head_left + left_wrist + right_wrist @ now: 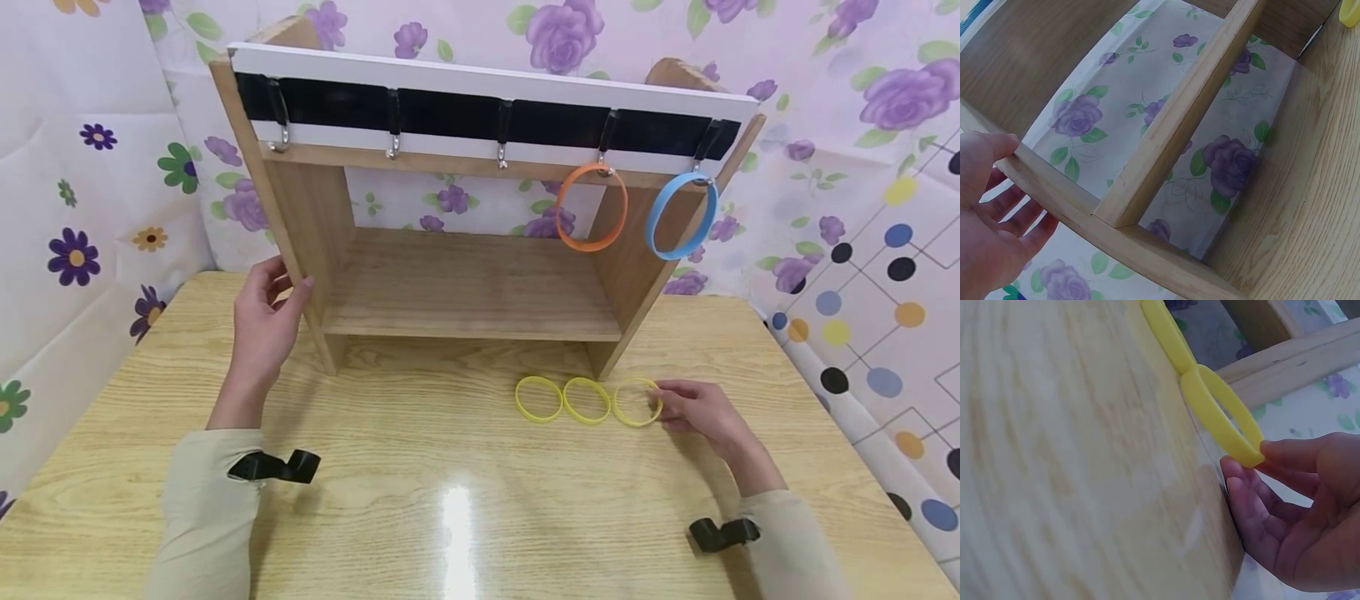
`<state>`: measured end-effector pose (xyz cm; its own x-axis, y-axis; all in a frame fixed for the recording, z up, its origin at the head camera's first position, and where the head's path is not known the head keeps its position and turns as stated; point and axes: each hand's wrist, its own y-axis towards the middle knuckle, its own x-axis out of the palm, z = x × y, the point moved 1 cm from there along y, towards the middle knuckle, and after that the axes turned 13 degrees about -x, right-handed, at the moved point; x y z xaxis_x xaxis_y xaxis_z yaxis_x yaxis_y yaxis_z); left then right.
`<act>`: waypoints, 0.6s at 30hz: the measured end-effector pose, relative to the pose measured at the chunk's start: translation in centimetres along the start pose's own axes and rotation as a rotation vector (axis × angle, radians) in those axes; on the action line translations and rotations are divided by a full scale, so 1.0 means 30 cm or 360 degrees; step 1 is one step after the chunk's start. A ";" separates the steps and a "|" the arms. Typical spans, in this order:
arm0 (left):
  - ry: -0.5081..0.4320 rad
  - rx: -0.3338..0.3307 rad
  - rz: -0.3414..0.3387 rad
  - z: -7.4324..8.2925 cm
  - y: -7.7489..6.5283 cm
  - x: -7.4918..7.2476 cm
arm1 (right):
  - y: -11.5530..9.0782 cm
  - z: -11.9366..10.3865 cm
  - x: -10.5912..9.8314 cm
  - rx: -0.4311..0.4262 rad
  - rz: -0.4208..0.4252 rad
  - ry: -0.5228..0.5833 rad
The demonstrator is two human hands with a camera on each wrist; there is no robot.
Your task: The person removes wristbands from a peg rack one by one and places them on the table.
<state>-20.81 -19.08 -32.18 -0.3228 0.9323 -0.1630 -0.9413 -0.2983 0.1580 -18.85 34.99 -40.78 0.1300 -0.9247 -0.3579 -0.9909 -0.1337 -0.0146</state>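
My left hand (pixel 267 323) grips the left side panel (pixel 274 208) of a wooden hook rack, thumb on its front edge and fingers behind; the left wrist view shows the same hold. On the table at the rack's right foot, my right hand (pixel 696 408) pinches the right edge of a yellow wristband (pixel 1215 422) between thumb and fingers. Two more yellow wristbands, a middle one (pixel 567 408) and a left one (pixel 519 406), lie in a row beside it. From the rack's two rightmost hooks hang an orange wristband (pixel 588 247) and a blue wristband (pixel 667 253).
The rack's three left hooks, among them the middle hook (pixel 502 156), carry nothing. A shelf board (pixel 472 283) spans the rack below them. Flowered sheeting (pixel 465 33) stands behind the wooden table (pixel 360 508), and dotted sheeting (pixel 870 333) borders its right side.
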 end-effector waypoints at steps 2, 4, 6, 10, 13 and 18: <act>0.0008 0.0004 -0.0003 0.001 0.000 0.000 | 0.000 0.002 0.003 -0.0001 -0.0011 -0.0010; 0.0006 0.0008 0.0001 0.001 0.001 0.001 | 0.002 0.004 0.005 0.0003 -0.0013 -0.0019; 0.0005 0.0011 0.0004 0.002 0.003 0.002 | 0.003 0.005 0.005 0.0012 -0.0006 -0.0043; 0.0003 0.0016 0.0009 0.001 0.005 0.004 | 0.005 0.004 0.005 0.0046 0.0007 -0.0101; 0.0004 0.0018 0.0008 0.001 0.004 0.003 | 0.004 0.001 0.007 0.0043 0.0004 -0.0151; -0.0003 0.0019 0.0002 0.000 0.001 0.002 | 0.004 -0.005 0.011 0.0021 0.0015 -0.0258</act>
<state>-20.86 -19.04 -32.18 -0.3238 0.9324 -0.1609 -0.9397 -0.2970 0.1696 -18.91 34.62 -40.78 0.1148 -0.8560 -0.5041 -0.9925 -0.1198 -0.0226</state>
